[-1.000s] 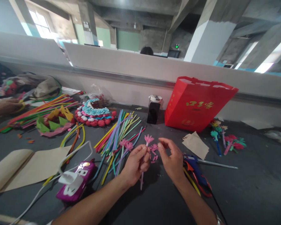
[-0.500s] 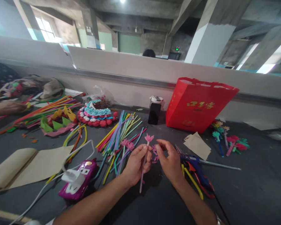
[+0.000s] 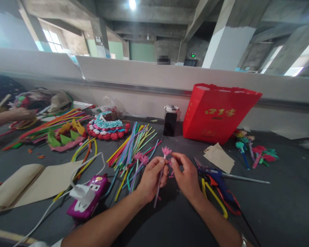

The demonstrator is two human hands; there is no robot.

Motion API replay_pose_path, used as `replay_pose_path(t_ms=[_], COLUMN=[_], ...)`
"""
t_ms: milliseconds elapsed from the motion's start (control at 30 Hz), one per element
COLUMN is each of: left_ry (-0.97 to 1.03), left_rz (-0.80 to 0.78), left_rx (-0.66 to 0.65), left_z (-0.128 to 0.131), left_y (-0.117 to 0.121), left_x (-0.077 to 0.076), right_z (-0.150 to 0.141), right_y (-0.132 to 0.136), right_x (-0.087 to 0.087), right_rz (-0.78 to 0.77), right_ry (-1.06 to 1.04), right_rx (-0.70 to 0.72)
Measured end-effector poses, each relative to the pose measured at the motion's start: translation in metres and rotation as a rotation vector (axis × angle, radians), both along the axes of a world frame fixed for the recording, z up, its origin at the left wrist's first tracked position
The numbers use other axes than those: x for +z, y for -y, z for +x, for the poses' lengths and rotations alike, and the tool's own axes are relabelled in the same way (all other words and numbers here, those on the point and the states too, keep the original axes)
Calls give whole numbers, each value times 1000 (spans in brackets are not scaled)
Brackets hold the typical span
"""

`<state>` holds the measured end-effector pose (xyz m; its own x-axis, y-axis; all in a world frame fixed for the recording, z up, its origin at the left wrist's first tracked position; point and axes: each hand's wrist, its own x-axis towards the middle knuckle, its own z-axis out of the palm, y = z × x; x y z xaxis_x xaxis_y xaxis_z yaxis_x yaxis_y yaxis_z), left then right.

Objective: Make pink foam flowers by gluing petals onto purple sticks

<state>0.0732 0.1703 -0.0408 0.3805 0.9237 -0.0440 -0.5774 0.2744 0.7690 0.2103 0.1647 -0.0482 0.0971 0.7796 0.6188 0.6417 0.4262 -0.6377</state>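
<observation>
My left hand (image 3: 153, 176) pinches a pink craft flower (image 3: 166, 151) just below its head. The flower stands upright, and its pale purple stem slants down out of my fist. My right hand (image 3: 186, 175) is close on the right, thumb and forefinger drawn together beside the flower. Whatever those fingertips hold, if anything, is too small to make out. Behind them lie small pink pieces (image 3: 171, 174), partly hidden. Two more pink flowers (image 3: 141, 158) rest left of my left hand, on a bundle of coloured pipe cleaners (image 3: 130, 147).
Right of my right hand lies a blue glue gun (image 3: 218, 181) beside red-handled pliers or scissors (image 3: 233, 207). Brown paper (image 3: 218, 157), a red bag (image 3: 220, 115) and finished flowers (image 3: 259, 154) are beyond. A purple power strip (image 3: 89, 199) sits left; another person's hand (image 3: 19, 116) works far left.
My right fingers have come slightly closer to the flower in my left hand. The flower has shifted a little to the right in view. The other person's hand has moved slightly right.
</observation>
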Motion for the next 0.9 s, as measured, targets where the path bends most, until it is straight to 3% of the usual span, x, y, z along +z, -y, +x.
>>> replay_pose_path(t_ms=[333, 900], left_ry=[-23, 24], left_rz=[45, -37], left_rx=[60, -52], left_z=[-1, -5], left_y=[-1, 0], left_x=[4, 9], right_z=[0, -3], right_y=[-3, -3], right_x=[-5, -7], right_rz=[-45, -75], right_ry=[-50, -71], right_rx=[17, 57])
